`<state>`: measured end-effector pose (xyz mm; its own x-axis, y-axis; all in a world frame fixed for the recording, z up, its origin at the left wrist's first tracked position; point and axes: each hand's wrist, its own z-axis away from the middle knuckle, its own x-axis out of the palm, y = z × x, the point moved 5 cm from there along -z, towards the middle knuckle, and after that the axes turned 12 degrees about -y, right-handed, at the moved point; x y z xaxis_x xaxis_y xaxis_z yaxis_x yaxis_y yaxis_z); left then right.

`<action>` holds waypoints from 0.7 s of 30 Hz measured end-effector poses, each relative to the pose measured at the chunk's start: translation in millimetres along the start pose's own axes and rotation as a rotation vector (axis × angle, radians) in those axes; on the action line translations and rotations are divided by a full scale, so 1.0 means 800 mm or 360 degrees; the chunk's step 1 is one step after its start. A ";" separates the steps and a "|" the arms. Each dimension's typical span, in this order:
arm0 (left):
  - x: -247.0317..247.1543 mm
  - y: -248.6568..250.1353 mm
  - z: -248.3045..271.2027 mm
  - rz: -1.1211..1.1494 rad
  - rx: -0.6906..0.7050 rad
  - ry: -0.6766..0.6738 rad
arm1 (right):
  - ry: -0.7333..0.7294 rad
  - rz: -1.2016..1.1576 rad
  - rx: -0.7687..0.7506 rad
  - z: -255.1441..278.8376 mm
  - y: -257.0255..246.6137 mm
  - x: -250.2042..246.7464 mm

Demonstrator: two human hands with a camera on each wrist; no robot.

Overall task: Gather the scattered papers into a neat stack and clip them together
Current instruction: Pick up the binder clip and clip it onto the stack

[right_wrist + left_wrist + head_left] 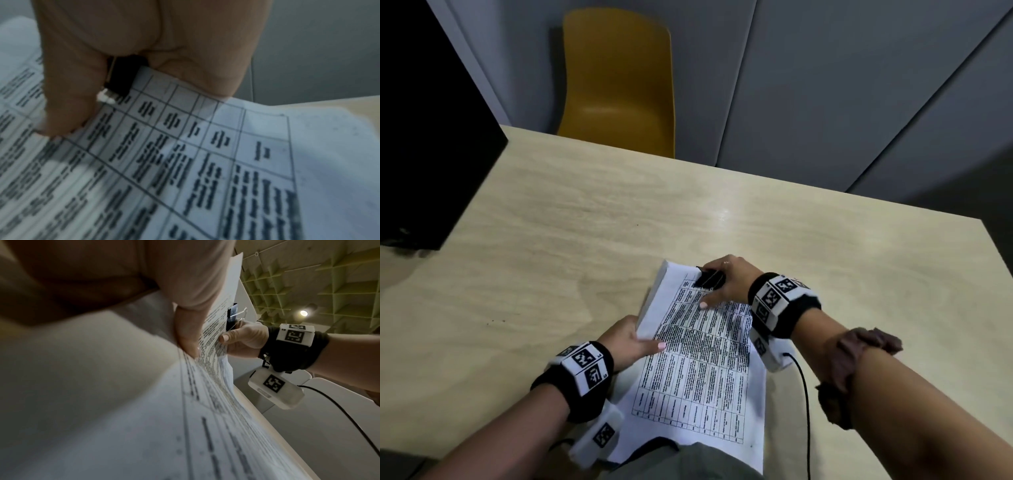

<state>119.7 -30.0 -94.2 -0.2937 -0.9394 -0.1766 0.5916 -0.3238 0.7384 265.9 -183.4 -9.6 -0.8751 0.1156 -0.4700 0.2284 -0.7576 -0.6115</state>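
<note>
A stack of white papers (pixel 702 359) printed with a table lies on the wooden table near me, its far end lifted off the surface. My left hand (pixel 631 342) grips the stack's left edge, thumb on top and fingers underneath. My right hand (pixel 726 279) pinches a black binder clip (pixel 709 278) at the stack's far right corner. In the left wrist view the clip (pixel 232 316) sits on the paper edge (pixel 218 321) with its wire handles sticking out. Up close in the right wrist view, the clip (pixel 125 76) shows between thumb and finger on the printed sheet (pixel 185 162).
A yellow chair (pixel 616 85) stands behind the table's (pixel 585 219) far edge. A black object (pixel 428 137) occupies the table's left side. A black cable (pixel 804 404) runs from my right wrist device down toward my lap.
</note>
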 end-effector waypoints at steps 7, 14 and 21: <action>-0.002 0.006 0.007 -0.0014 -0.0024 0.0033 | 0.0169 -0.0072 -0.0106 -0.004 0.001 0.000; -0.008 0.002 0.006 0.0054 -0.0010 -0.0022 | -0.0031 -0.0429 -0.0222 0.015 -0.002 -0.010; 0.004 0.017 0.009 0.0084 0.0023 -0.0141 | -0.0163 -0.0554 -0.0238 0.041 0.010 -0.014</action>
<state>121.2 -36.2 -80.0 -0.3281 -0.9413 -0.0795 0.5971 -0.2719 0.7547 264.0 -212.1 11.6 -0.9474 0.2787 -0.1571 -0.0363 -0.5816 -0.8126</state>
